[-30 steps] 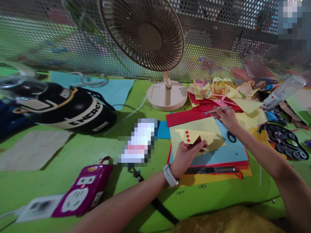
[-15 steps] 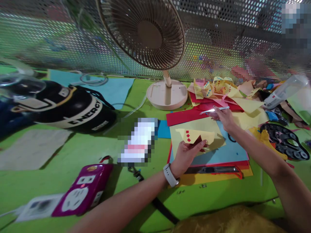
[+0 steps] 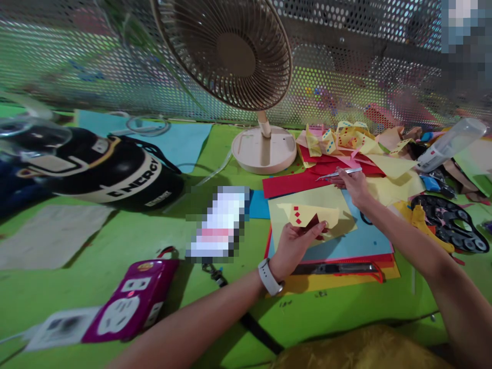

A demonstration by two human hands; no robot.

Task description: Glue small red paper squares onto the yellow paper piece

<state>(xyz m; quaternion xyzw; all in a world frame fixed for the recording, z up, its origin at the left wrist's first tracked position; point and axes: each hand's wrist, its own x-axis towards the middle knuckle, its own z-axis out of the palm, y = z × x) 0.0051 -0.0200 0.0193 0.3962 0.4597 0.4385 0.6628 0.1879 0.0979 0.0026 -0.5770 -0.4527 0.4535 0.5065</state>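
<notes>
Between the thumb and fingers of my left hand (image 3: 298, 246) is a cut piece of yellow paper (image 3: 326, 216), with red diamond shapes near its left end. My right hand (image 3: 351, 184) grips a pair of silver tweezers (image 3: 340, 174), tips pointing left, over a red paper strip (image 3: 290, 184). Below both hands lies a stack of coloured sheets: a pale yellow sheet (image 3: 277, 205) over a light blue sheet (image 3: 365, 246). A dark utility knife (image 3: 346, 268) rests along the stack's near edge.
A fan (image 3: 264, 148) stands behind the stack. Left of it are a phone (image 3: 221, 220), a black bottle (image 3: 126, 174) and a purple power strip (image 3: 154, 279). Yellow paper scraps (image 3: 351, 136), a clear bottle (image 3: 453, 146) and a black palette (image 3: 449, 225) sit to the right.
The tweezers in my right hand have shifted very slightly and no longer catch the bright glint. My left hand keeps the yellow paper in nearly the same place.
</notes>
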